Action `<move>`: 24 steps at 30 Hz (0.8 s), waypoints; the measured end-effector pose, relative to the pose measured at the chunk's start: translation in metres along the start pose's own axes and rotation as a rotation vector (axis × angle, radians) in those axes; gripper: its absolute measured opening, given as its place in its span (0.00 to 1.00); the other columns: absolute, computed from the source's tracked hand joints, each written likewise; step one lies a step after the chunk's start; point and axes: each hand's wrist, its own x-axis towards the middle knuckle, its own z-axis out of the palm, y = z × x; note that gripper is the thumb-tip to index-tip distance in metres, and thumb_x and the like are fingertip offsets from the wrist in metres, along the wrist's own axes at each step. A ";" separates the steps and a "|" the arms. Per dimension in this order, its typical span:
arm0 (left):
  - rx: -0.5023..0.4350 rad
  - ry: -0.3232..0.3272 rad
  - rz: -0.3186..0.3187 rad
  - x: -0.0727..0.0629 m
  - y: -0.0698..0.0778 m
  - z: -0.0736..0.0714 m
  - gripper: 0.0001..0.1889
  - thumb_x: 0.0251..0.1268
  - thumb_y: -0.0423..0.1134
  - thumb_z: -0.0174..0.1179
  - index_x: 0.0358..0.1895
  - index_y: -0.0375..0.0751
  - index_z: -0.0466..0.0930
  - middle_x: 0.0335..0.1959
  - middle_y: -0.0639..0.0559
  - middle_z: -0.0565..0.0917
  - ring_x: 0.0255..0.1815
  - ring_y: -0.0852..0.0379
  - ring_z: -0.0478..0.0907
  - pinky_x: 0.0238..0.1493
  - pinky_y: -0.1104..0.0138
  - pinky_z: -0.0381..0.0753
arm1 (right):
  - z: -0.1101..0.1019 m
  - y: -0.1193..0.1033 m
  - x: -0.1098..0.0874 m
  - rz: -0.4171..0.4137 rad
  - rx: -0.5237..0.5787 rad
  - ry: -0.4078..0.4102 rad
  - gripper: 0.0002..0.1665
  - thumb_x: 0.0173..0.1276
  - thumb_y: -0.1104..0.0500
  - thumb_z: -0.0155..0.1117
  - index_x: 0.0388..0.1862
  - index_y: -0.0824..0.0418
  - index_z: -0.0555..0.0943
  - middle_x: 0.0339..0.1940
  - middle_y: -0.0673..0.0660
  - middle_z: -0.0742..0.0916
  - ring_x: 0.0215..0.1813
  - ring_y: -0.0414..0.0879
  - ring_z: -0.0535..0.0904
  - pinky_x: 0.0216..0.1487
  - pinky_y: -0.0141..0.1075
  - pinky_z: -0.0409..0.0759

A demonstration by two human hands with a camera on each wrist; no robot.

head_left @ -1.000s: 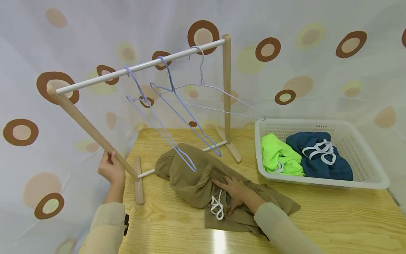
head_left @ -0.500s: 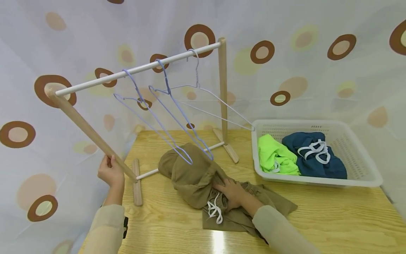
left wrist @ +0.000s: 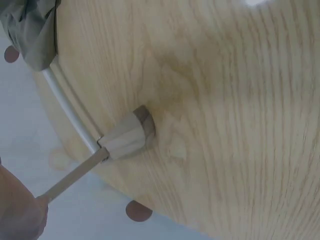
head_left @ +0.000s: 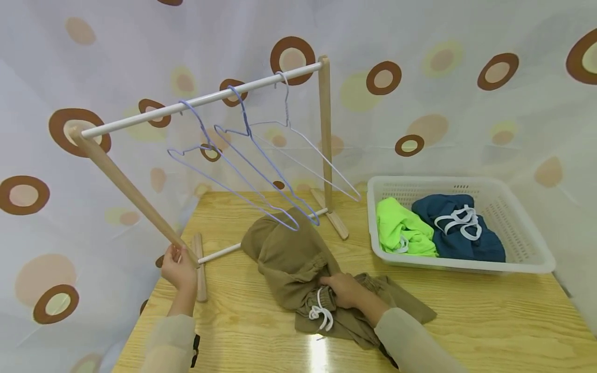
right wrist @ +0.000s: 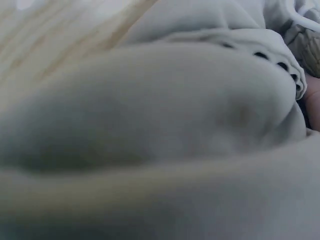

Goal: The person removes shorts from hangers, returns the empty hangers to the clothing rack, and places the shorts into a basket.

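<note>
Brown trousers with a white drawstring lie bunched on the table, partly over the low bar of a small clothes rack. My right hand grips their waistband area, fingers curled into the cloth. Blurred cloth fills most of the right wrist view, with a bit of the hand at its right edge. My left hand holds the rack's near wooden post low down, just above the foot. In the left wrist view, the post runs up to the left hand from the foot.
Three wire hangers hang from the white rail, the nearest hanger reaching down over the trousers. At the right stands a white basket with a bright green garment and a navy garment. A patterned curtain backs the table.
My left hand has slid down the post towards its foot. My right hand's fingers have gone from spread on the trousers to curled into them. The hangers have swung.
</note>
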 end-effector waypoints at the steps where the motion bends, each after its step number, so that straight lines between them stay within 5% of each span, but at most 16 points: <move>1: 0.001 -0.020 -0.005 -0.005 -0.004 0.001 0.20 0.67 0.31 0.49 0.61 0.28 0.68 0.58 0.32 0.74 0.57 0.39 0.73 0.59 0.58 0.75 | 0.000 0.001 -0.003 -0.008 0.010 0.010 0.21 0.52 0.74 0.61 0.46 0.61 0.79 0.38 0.61 0.85 0.41 0.58 0.81 0.40 0.51 0.79; 12: 0.040 -0.265 0.098 -0.048 -0.019 0.018 0.22 0.68 0.32 0.51 0.61 0.22 0.64 0.61 0.27 0.69 0.61 0.34 0.69 0.60 0.54 0.72 | -0.010 0.010 -0.029 -0.121 0.116 0.195 0.20 0.53 0.73 0.54 0.43 0.61 0.81 0.37 0.57 0.86 0.40 0.53 0.82 0.40 0.43 0.81; 17: 0.020 -0.309 0.097 -0.059 -0.019 0.025 0.22 0.67 0.33 0.52 0.61 0.24 0.66 0.60 0.29 0.70 0.60 0.36 0.71 0.58 0.58 0.73 | -0.021 0.012 -0.046 -0.111 0.187 0.285 0.18 0.57 0.71 0.57 0.46 0.59 0.80 0.41 0.57 0.84 0.44 0.53 0.80 0.45 0.45 0.80; 24: 0.013 -0.318 0.101 -0.068 -0.019 0.031 0.20 0.66 0.31 0.53 0.58 0.24 0.69 0.58 0.31 0.73 0.58 0.38 0.73 0.56 0.60 0.75 | -0.042 0.013 -0.074 -0.158 0.253 0.538 0.22 0.51 0.72 0.66 0.46 0.58 0.80 0.35 0.51 0.80 0.37 0.38 0.75 0.35 0.34 0.78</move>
